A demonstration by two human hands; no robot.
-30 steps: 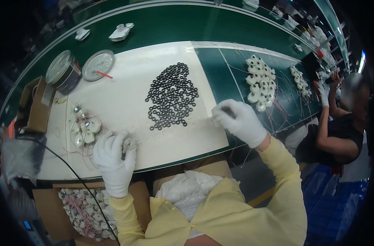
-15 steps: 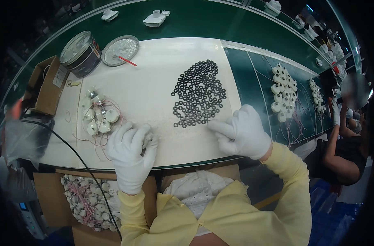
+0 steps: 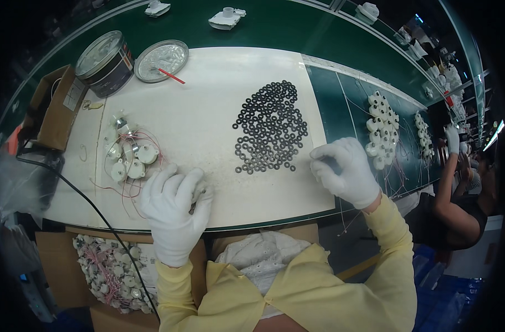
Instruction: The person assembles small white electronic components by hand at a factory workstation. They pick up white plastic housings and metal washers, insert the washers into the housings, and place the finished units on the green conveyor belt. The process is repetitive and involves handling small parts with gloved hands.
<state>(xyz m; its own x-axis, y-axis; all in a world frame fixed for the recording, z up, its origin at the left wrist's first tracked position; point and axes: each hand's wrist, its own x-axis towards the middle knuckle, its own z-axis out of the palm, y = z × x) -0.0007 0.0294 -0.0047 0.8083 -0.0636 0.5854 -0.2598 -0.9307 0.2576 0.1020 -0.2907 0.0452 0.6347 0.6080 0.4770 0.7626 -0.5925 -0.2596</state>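
My left hand (image 3: 172,207), in a white glove, rests over the near edge of the table just below a cluster of white round motors (image 3: 132,157) with thin red and pink wires. Its thumb and forefinger are closed together and look grey and soiled; what lies between them, if anything, is hidden. Also gloved, my right hand (image 3: 346,171) hovers right of a patch of small black rings (image 3: 269,124). Thumb and forefinger are bent toward each other in a pinch, and anything at the tips is too small to make out.
A dark tin (image 3: 106,66) stands at the back left beside its lid (image 3: 161,61), on which a red stick (image 3: 171,76) lies. More white motors (image 3: 381,127) sit on the green surface. Below the table, an open cardboard box (image 3: 59,271) holds wired parts. A co-worker (image 3: 457,210) sits at right.
My right hand has drawn back to the right from the near edge of the rings, its fingers curling in. My left hand has hardly moved. The view has shifted slightly.
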